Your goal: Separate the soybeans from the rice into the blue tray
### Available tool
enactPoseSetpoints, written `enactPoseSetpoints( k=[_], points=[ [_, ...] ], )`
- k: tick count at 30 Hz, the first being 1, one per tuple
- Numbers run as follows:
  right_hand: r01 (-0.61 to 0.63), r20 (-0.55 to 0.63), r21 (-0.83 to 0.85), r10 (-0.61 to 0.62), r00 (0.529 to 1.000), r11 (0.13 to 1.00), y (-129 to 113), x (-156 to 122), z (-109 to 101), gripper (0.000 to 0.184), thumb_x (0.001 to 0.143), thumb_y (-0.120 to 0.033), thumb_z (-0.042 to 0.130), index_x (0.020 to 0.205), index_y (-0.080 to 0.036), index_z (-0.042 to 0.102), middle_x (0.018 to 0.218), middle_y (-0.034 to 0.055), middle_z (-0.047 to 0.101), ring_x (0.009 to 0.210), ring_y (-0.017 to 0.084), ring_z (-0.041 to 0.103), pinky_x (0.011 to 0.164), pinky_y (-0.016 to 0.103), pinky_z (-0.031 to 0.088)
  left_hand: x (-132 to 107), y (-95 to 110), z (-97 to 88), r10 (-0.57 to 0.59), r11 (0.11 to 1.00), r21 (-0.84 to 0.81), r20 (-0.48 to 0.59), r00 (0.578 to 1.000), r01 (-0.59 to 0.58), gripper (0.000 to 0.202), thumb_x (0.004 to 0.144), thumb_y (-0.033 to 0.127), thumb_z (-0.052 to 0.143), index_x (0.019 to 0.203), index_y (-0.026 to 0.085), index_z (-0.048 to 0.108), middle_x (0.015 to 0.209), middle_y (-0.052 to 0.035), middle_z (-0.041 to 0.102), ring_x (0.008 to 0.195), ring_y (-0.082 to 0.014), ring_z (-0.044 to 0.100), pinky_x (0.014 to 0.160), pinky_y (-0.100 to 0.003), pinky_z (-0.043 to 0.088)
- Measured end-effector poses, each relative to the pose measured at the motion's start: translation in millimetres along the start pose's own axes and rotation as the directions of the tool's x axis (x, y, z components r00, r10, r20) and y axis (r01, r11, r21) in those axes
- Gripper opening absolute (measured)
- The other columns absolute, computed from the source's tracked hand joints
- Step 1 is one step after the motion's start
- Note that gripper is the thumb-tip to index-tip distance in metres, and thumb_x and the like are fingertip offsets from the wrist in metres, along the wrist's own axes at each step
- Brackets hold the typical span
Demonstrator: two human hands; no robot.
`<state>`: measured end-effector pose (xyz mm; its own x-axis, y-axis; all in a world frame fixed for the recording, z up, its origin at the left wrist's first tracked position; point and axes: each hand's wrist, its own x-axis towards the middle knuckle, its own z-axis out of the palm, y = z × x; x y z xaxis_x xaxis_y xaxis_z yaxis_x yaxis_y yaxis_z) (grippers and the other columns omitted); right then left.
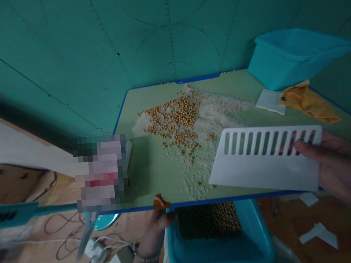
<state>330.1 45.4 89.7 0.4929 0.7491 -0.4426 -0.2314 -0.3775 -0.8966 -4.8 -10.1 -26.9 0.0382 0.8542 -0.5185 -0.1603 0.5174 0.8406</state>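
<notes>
The scraper (264, 173) is smooth plastic, the lower tub (215, 254) glossy; the orange rag (308, 102) (dimly lit) seems matt cloth.

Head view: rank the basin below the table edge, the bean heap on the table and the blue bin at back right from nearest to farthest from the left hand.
1. Basin: low centre, its left rim at the left hand.
2. Bean heap: mid-table, ahead of the hand.
3. Blue bin: back right of the table.

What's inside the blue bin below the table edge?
Beans, tan at right, darker-looking at left. They cover what lies beneath; the tabletop hides the far end of the bin.
</notes>
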Motion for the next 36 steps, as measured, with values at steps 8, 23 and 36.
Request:
enactPoseSetpoints(
  k=[8,23,36],
  points=[
    [-0.044,-0.024,-0.014,0.044,0.999,0.999,-5,-5,6,0.058,0.011,-0.046,0.092,0.065,-0.031,0.074,0.067,0.0017,0.076,0.058,0.021,0.069,0.050,0.028,0.056,0,4,3.6,0.023,1.000,-0.010,0.006,1.000,-0.023,0.045,0.057,0.029,0.076,0.101,0.022,0.079,0.111,-0.0052,0.079,0.123,-0.0360,0.059,0.108,-0.046,0.044],
    [-0.048,0.045,-0.057,0.051,0.998,0.997,3,-3,-1,0.056,0.013,-0.048,0.093,0.062,-0.029,0.073,0.061,0.0010,0.073,0.059,0.019,0.068,0.050,0.023,0.054,3,4,3.3,0.002,1.000,-0.006,-0.009,1.000,-0.002,0.038,0.053,0.033,0.078,0.089,0.022,0.080,0.101,-0.0055,0.081,0.115,-0.0369,0.064,0.107,-0.049,0.045],
    [0.111,0.207,0.076,-0.125,0.970,0.991,-1,-3,28,0.041,0.039,-0.039,0.092,0.074,-0.030,0.073,0.066,-0.0044,0.075,0.053,0.016,0.066,0.054,0.029,0.056,1,5,2.4,0.017,0.998,0.057,0.003,1.000,-0.018,0.033,0.060,0.033,0.074,0.091,0.022,0.080,0.111,-0.0078,0.079,0.120,-0.0369,0.061,0.110,-0.050,0.040]
  ],
)
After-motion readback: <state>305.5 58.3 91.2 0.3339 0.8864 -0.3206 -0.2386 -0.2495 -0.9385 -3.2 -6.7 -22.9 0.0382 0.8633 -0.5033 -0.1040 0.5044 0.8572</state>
